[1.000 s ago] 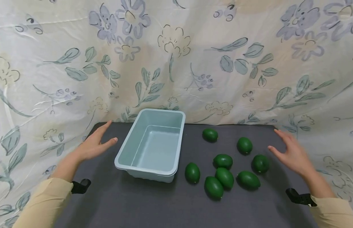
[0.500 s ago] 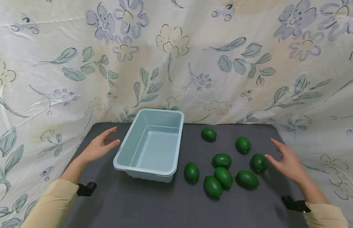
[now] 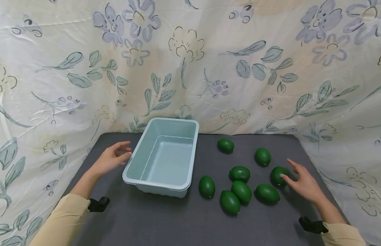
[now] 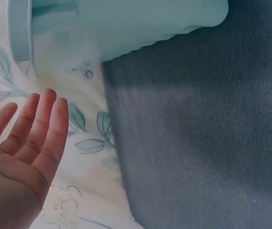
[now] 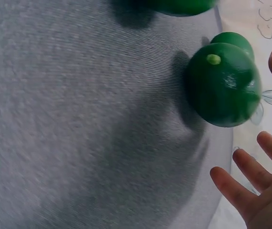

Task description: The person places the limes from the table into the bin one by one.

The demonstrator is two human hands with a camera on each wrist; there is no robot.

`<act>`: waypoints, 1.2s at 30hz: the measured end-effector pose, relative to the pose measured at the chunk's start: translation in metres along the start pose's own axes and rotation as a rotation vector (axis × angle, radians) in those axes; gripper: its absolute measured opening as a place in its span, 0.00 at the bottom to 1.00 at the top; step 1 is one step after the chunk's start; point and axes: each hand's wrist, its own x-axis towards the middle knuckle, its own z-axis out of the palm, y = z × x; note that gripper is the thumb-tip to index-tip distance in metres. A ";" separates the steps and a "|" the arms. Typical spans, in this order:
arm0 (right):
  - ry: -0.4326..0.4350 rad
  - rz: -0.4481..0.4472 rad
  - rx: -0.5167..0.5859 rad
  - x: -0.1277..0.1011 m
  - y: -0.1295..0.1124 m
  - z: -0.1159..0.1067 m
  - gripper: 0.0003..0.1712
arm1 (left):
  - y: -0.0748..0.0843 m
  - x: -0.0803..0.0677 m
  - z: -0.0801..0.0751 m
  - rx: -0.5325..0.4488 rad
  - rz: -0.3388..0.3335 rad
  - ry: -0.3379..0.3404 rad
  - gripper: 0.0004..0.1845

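A pale blue plastic bin stands on the table, with nothing in it. My left hand hovers at its left rim, fingers extended and slightly bent. In the left wrist view the fingers appear apart from the bin. On the right side my right hand is spread beside the rightmost dark green lime, thumb overlapping it in the head view. The right wrist view shows a gap between the fingers and that lime. Both hands hold nothing.
Several more limes lie right of the bin, including a far lime, one near the bin's side and a near-right lime. The dark grey table ends at a floral cloth behind.
My left hand has moved right toward the bin's rim, its fingers bending a little. My right hand has moved left and nearer, to the rightmost lime. The limes and bin stay put.
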 end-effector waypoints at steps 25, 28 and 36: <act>-0.045 0.000 0.026 0.002 -0.002 0.021 0.40 | -0.006 0.008 0.016 -0.042 -0.068 -0.017 0.28; -0.041 0.000 0.021 0.003 -0.003 0.021 0.39 | -0.006 0.007 0.016 -0.052 -0.067 -0.019 0.27; -0.051 0.029 0.016 0.004 -0.005 0.020 0.39 | -0.002 0.008 0.015 -0.072 -0.074 -0.047 0.28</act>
